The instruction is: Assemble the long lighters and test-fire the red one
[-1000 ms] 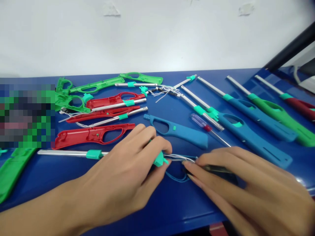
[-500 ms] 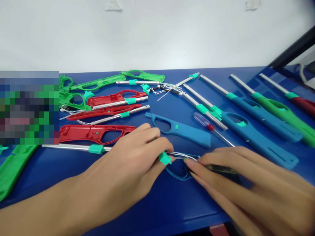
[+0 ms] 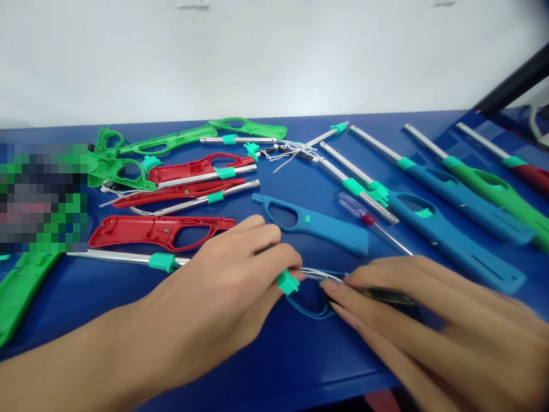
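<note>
The left hand (image 3: 227,286) lies low on the blue table (image 3: 278,355), thumb and forefingers pinched on a teal trigger piece (image 3: 286,282). A metal tube (image 3: 111,256) runs out from under the palm towards the left. The right hand (image 3: 429,323) has its fingers stretched long and close together over a dark part (image 3: 386,296), the tips meeting the white wires (image 3: 319,273) that lead from the trigger; whether they pinch the wires cannot be told. Between the two hands sits the loop of a blue shell (image 3: 311,309), flat on the table and close to its near edge (only a narrow strip of bare surface shows in front).

Just beyond the knuckles lie a red shell (image 3: 158,230), a second blue shell (image 3: 313,223) and a screwdriver (image 3: 364,217), all near, so open room is scant there. The bare table is widest at the near left, beneath the left forearm.
</note>
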`<state>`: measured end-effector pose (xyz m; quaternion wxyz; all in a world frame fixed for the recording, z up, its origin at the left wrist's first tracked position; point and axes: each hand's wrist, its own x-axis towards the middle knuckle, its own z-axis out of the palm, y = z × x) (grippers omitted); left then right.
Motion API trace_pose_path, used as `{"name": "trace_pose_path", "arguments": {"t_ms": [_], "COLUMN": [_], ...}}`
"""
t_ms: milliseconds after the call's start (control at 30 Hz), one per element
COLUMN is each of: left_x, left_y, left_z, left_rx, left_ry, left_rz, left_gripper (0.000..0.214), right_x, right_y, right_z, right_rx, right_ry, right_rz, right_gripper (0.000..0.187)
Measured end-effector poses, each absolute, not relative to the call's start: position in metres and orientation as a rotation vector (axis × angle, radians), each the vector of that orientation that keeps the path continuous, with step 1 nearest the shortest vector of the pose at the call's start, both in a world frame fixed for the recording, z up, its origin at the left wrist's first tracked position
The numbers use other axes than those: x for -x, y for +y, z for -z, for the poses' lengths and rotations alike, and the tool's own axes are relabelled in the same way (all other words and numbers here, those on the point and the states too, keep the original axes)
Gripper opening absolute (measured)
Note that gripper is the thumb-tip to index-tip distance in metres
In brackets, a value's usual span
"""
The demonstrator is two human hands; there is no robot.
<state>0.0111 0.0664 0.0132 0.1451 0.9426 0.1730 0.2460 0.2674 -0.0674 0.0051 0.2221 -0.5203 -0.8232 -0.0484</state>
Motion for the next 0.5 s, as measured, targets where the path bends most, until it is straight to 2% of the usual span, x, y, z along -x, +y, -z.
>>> {"name": "trace_pose_path", "arguments": {"t_ms": [500], "left_x": [-0.0065], "left_y": [0.0666], "left_z": [-0.0207], "left_rx": [-2.836], "left_ry": [0.393], "left_rz": [-0.652], "left_gripper": [0.034], "right_x": [-0.2646], "right_y": [-0.0715], "right_z": [-0.0040], "right_rx": [1.439], "right_ry": [-2.251], "right_rz": [0.225], "right_gripper": [0.039]}}
